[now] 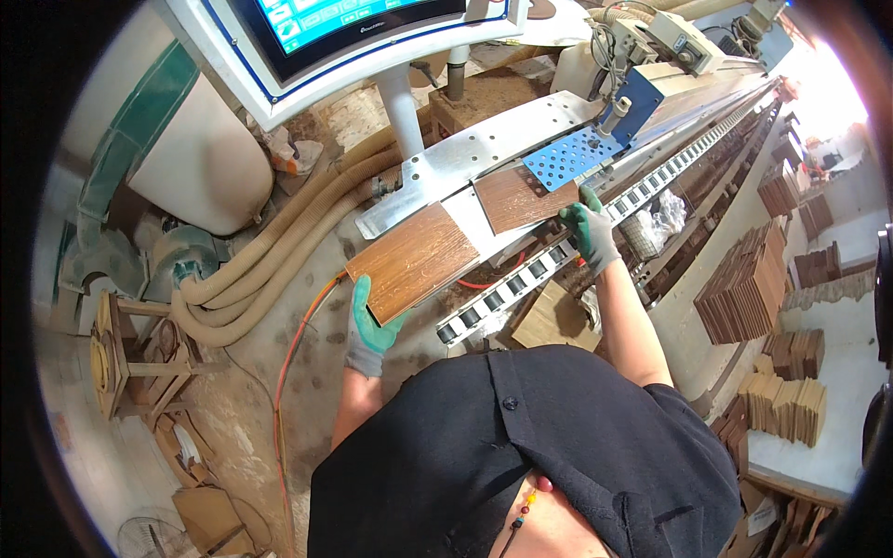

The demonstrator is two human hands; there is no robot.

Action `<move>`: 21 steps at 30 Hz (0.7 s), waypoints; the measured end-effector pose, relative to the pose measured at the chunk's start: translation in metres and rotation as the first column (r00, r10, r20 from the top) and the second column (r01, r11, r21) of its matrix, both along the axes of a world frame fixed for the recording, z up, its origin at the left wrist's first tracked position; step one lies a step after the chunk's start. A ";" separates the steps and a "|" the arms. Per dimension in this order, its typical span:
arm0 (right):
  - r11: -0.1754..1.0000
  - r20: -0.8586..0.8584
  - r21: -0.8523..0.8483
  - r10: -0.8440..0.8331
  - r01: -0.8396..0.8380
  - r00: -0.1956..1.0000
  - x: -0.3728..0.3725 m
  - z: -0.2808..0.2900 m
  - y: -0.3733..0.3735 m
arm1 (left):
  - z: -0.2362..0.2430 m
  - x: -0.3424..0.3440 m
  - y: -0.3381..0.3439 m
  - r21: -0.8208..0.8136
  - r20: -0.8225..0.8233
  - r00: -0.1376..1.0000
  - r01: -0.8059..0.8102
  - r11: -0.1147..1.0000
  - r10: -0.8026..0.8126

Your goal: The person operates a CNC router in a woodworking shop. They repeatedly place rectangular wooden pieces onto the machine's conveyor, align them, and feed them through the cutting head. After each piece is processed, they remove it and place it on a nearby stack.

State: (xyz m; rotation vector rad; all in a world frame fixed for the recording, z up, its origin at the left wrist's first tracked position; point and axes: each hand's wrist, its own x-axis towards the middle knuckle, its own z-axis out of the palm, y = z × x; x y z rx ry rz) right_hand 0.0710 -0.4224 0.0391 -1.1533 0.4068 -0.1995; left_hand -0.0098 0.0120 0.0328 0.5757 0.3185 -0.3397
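Note:
My left hand (370,327), in a grey and green glove, grips the near corner of a brown wood-grain board (415,260) that lies across the metal infeed plate (484,149) of a long machine. My right hand (588,232), gloved the same way, presses on the near edge of a second, darker wood-grain board (521,197). That board lies further along the plate, partly under a blue perforated plate (572,158). A roller track (530,274) runs just below both boards.
A white-framed screen (344,28) on a post stands over the machine. Beige hoses (279,251) and an orange cable (288,372) run over the dusty floor at left. Stacks of small wood pieces (753,288) stand at right, with more on a white table (791,400).

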 end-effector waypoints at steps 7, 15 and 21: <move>0.945 0.191 -0.319 0.143 -0.076 0.971 -0.019 -0.024 0.043 | 0.001 -0.002 0.000 -0.026 0.027 0.999 0.025 0.999 -0.024; 0.509 0.209 -0.854 0.150 0.106 0.966 -0.030 -0.002 0.060 | -0.007 0.000 0.002 -0.010 0.048 0.998 0.040 0.999 -0.039; -0.152 -0.041 -0.988 0.288 0.003 0.957 -0.046 0.017 0.109 | -0.005 -0.002 0.001 0.272 0.156 0.983 0.049 0.961 -0.094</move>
